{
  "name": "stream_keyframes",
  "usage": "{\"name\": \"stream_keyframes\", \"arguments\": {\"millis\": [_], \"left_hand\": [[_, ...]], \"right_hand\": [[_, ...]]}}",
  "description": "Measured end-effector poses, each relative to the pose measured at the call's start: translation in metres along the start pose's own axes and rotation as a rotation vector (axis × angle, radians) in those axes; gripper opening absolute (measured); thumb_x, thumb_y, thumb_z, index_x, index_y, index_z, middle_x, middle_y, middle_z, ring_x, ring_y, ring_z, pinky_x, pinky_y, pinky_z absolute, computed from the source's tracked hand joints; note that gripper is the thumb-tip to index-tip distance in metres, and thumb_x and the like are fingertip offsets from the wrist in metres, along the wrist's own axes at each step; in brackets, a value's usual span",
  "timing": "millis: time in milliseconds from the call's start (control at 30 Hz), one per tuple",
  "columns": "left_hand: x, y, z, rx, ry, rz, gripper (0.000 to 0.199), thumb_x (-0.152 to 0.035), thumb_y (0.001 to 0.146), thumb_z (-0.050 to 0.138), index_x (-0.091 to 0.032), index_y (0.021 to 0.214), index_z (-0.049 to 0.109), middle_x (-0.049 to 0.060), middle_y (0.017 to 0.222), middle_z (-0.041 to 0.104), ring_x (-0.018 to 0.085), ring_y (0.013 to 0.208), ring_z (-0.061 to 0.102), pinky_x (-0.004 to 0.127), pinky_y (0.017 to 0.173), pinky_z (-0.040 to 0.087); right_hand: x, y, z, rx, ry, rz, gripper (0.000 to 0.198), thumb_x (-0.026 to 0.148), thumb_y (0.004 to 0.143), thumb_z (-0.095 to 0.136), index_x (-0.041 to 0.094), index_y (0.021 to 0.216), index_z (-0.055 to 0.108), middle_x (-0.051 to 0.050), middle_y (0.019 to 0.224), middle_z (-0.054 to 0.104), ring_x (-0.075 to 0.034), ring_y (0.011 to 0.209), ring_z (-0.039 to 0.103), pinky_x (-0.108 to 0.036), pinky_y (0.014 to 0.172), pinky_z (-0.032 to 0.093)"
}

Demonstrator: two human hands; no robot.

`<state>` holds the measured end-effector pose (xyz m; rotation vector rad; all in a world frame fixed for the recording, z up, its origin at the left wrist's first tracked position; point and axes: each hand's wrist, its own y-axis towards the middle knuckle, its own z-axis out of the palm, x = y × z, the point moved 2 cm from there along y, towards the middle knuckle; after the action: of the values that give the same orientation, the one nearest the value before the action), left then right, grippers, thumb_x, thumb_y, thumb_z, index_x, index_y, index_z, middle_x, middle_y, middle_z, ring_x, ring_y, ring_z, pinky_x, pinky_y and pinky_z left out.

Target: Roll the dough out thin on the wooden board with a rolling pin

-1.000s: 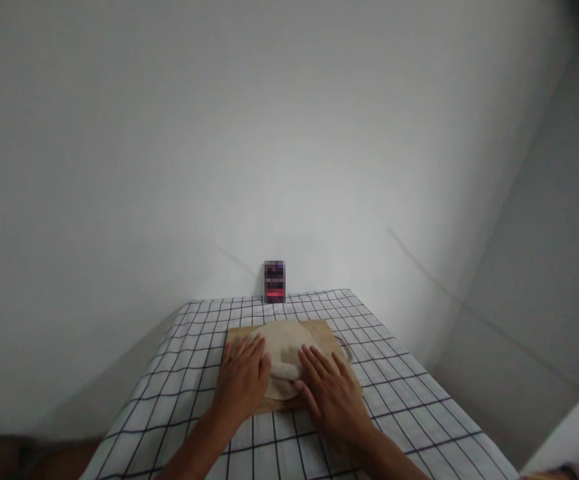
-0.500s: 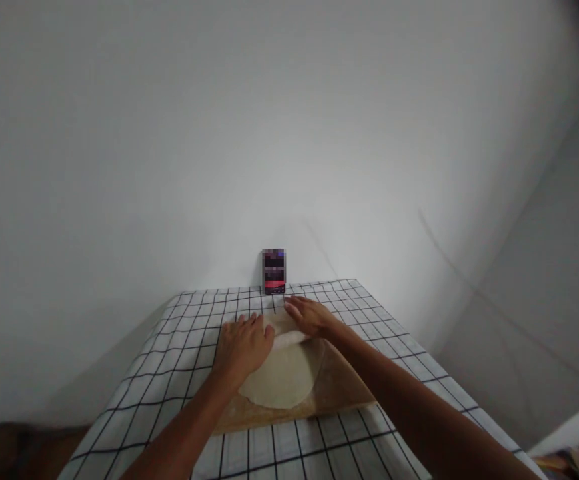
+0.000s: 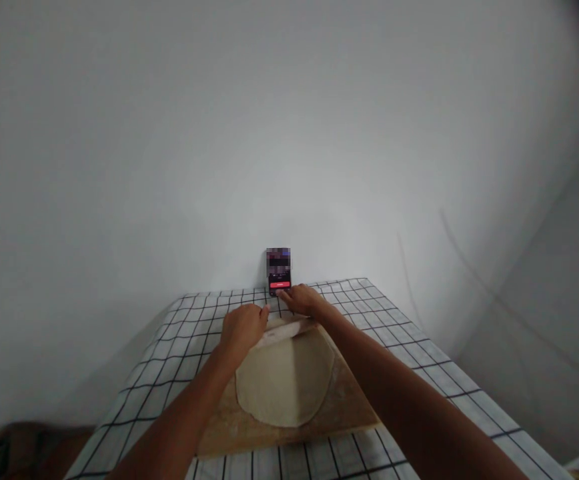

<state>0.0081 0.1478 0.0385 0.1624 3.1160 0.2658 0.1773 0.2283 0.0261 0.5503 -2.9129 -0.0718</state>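
A pale rolling pin (image 3: 289,331) lies across the far part of a round, flat sheet of dough (image 3: 282,387). The dough rests on a wooden board (image 3: 352,403). Over the pin's left end is my left hand (image 3: 243,328), closed, its fingers curled down on the far side and mostly hidden. My right hand (image 3: 300,299) reaches past the pin's right end, the heel of the hand and wrist above it. Its fingers stretch forward and left, in front of the phone's lower edge; whether the palm presses the pin I cannot tell.
A phone (image 3: 280,283) with a lit screen leans upright on the white wall (image 3: 289,147) at the table's far edge. A white cloth with a black grid (image 3: 169,373) covers the table. Some dark items (image 3: 14,450) are at the lower left.
Both hands have moved forward, away from me; the left fingers have curled in. The pin has moved slightly toward the dough's far edge, and more dough shows. The view has shifted slightly.
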Motion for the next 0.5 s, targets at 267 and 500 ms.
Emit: {"name": "stream_keyframes", "arguments": {"millis": [267, 500], "left_hand": [[-0.007, -0.022, 0.004, -0.049, -0.026, 0.066, 0.039, -0.034, 0.102, 0.031, -0.021, 0.118, 0.064, 0.011, 0.122, 0.068, 0.031, 0.116, 0.061, 0.061, 0.102, 0.040], [-0.017, -0.060, 0.010, -0.208, -0.023, 0.179, 0.047, -0.044, 0.102, 0.035, -0.020, 0.135, 0.058, 0.011, 0.144, 0.059, 0.033, 0.140, 0.044, 0.061, 0.118, 0.021]], "right_hand": [[-0.008, -0.039, 0.007, -0.050, -0.009, 0.119, 0.040, 0.036, 0.102, 0.035, 0.015, 0.119, 0.064, -0.020, 0.127, 0.062, -0.031, 0.117, 0.059, -0.045, 0.091, 0.047], [0.004, -0.114, 0.014, -0.137, -0.006, 0.072, 0.045, 0.043, 0.105, 0.026, 0.022, 0.130, 0.059, -0.016, 0.132, 0.062, -0.030, 0.123, 0.056, -0.055, 0.103, 0.039]]}}
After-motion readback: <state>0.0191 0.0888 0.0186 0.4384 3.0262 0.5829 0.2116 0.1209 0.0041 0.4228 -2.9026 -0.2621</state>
